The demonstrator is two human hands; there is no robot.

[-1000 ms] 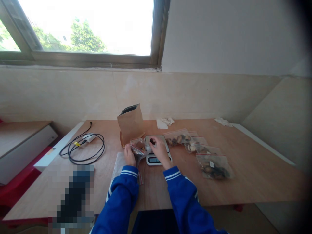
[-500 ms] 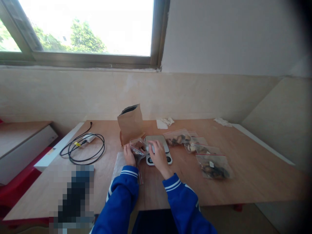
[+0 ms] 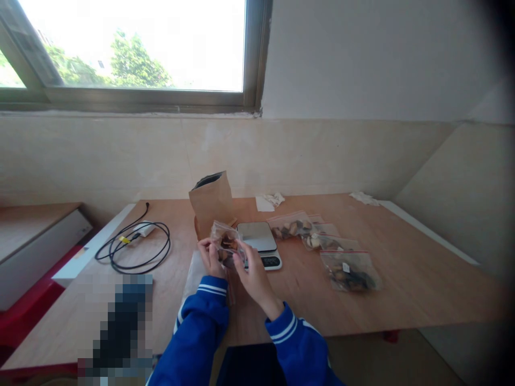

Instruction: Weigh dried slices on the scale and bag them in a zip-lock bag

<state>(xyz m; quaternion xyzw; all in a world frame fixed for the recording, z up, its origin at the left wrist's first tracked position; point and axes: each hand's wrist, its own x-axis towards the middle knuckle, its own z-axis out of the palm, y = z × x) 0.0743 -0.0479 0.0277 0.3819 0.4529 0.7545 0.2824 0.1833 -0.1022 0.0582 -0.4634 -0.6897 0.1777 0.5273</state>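
Holding a small clear bag (image 3: 225, 244) between them just left of the frame's centre, the left hand (image 3: 209, 258) and the right hand (image 3: 251, 276) meet over the near edge of the wooden table (image 3: 402, 289). The left hand's fingers are curled closed on the bag's left edge, and the right hand's fingers pinch its lower right side; how tightly either grips is too small to tell. The bag has brown and dark pieces inside, and it stands roughly upright, tilted a little, with its long axis running from lower middle toward the upper left of the frame. It sits directly between the two hands, about equally near to each, with the left hand slightly higher on it. Just to the right of the bag and a little farther from the person lies the digital scale (image 3: 259, 241), its metal plate bare; the right hand is the nearer one to it. Behind the bag, toward the upper middle, an open brown paper pouch (image 3: 211, 202) stands upright. Further right, other filled bags (image 3: 350, 268) lie flat on the table, well apart from both hands.
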